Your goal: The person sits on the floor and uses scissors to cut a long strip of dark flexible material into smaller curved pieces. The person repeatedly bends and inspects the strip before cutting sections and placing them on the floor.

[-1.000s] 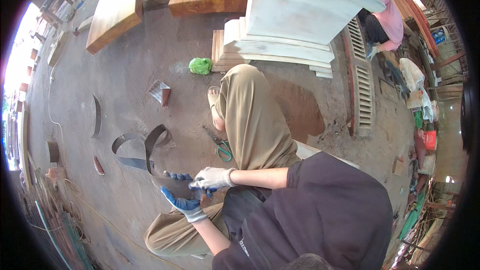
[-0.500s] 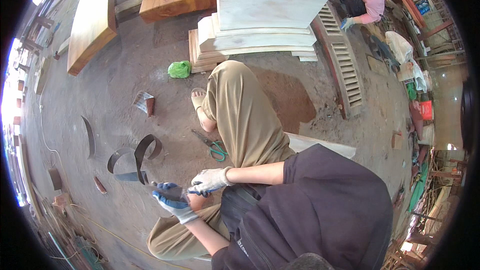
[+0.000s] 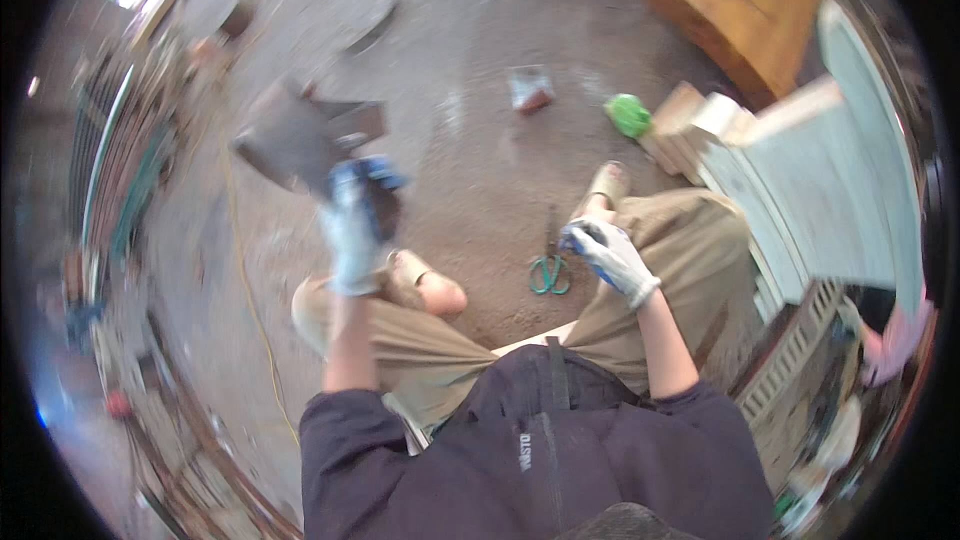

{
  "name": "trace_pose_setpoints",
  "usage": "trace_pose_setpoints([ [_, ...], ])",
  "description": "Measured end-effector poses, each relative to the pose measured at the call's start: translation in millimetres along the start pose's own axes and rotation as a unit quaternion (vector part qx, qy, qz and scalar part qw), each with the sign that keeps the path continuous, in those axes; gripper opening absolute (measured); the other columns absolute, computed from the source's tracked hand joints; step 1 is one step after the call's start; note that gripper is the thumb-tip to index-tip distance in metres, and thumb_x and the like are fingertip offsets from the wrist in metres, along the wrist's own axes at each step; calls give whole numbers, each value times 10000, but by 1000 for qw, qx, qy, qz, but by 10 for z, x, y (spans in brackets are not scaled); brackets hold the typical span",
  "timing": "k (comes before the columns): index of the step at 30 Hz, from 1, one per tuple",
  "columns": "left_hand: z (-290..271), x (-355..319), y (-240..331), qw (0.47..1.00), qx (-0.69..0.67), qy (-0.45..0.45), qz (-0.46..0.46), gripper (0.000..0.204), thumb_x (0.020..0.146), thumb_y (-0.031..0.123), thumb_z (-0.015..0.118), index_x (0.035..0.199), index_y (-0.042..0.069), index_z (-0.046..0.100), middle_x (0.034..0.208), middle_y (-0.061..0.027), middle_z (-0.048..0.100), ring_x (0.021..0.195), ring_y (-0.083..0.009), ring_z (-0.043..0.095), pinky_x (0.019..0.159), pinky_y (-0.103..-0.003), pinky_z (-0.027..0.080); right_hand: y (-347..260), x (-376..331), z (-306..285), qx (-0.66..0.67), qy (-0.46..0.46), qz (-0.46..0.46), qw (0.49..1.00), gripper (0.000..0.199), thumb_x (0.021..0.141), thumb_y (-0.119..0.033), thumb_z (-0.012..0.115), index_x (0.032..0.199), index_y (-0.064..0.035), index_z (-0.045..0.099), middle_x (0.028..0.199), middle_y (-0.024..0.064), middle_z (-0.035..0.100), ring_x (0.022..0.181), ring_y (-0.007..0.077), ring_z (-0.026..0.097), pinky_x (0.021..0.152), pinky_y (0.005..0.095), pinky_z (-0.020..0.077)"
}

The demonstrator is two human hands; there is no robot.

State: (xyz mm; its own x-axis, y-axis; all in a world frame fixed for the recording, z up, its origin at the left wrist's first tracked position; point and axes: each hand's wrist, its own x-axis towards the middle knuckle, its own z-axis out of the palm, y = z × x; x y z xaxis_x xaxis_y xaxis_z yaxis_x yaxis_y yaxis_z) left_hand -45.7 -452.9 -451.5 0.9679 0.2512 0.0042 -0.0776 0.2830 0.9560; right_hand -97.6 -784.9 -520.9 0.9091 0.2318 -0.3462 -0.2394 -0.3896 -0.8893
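Metal strip (image 3: 300, 140), dark and curved, sticks out up and to the left of the gloved left hand (image 3: 355, 225), which is clamped round its end. Right hand (image 3: 610, 255), gloved too, sits loosely curled on the knee, holding nothing. Green-handled scissors (image 3: 548, 270) lie just left of it.

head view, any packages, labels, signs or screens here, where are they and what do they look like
Small box or packet: on the floor ahead of the knees, squarish, pale top with a reddish side; blurred.
Green crumpled bag or wrapper: on the floor beside the stacked wood blocks, bright green, lumpy.
Small pale print on the dark apron: lower centre, a short vertical strip.
No signs or screens show.
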Motion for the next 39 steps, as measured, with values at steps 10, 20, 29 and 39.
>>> trace_pose_setpoints([
  [10, 251, -1035, -1902, 912, -328, 74, -236, 415, 984, 335, 477, 1321, 99, 420, 1109, -126, 619, 1010, -211, 591, 880, -340, 492, 533, 277, 1072, 357, -126, 155, 913, 342, 995, -336, 442, 1102, -41, 577, 1015, 57, 597, 822, 94, 576, 645, 263, 504],
  [20, 317, -1093, -1887, 873, -375, 26, -310, 482, 922, 473, 534, 1113, 32, 564, 982, -100, 627, 911, -237, 620, 818, -386, 530, 388, 153, 1003, 179, -26, 134, 974, 272, 956, -220, 525, 1117, -11, 593, 971, 31, 610, 799, 94, 571, 664, 233, 485],
  [29, 301, -1066, -1904, 869, -428, 64, -239, 555, 829, 550, 604, 1068, 51, 552, 943, -67, 607, 885, -223, 600, 841, -383, 512, 489, 25, 656, 327, 85, 74, 938, 315, 983, -255, 484, 1136, -2, 595, 1006, 91, 651, 777, 159, 640, 712, 290, 543],
  [39, 261, -1090, -1998, 884, -404, 31, -235, 567, 822, 558, 604, 1119, 79, 542, 1024, -76, 608, 987, -251, 591, 879, -429, 506, 293, -123, 846, 139, 9, 110, 984, 202, 917, -230, 600, 949, -36, 647, 769, -16, 613, 641, 55, 520, 576, 216, 429],
])
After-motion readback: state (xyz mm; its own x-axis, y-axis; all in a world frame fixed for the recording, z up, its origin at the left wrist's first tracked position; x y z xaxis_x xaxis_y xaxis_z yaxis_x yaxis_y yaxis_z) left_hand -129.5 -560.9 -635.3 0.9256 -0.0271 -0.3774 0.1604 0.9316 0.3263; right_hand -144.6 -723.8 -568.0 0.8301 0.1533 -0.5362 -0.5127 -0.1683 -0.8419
